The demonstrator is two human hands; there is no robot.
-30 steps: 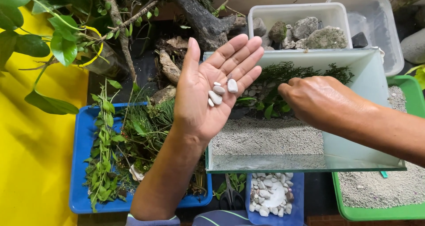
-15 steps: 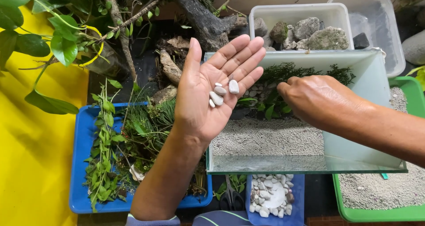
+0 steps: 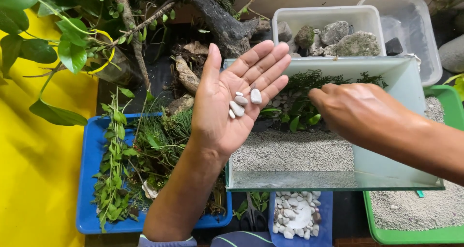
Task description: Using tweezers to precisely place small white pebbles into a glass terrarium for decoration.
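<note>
Over glass tank (image 3: 386, 131), white pebbles (image 3: 241, 103) held on flat, released left hand (image 3: 232, 102), right hand (image 3: 357, 114) lowered inside, fingers' state hidden

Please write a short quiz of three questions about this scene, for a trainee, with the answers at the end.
1. True or false: the left hand is closed in a fist around the white pebbles.
2. Where is the right hand? A) over the blue tray of green plants; B) inside the glass tank, above its plants; C) in the clear tub of grey rocks.
3. Fill the gap: the small blue tray near the bottom edge holds white ____.

Key:
1. False: the palm is open and turned up, and the pebbles lie on it.
2. B
3. pebbles
</note>
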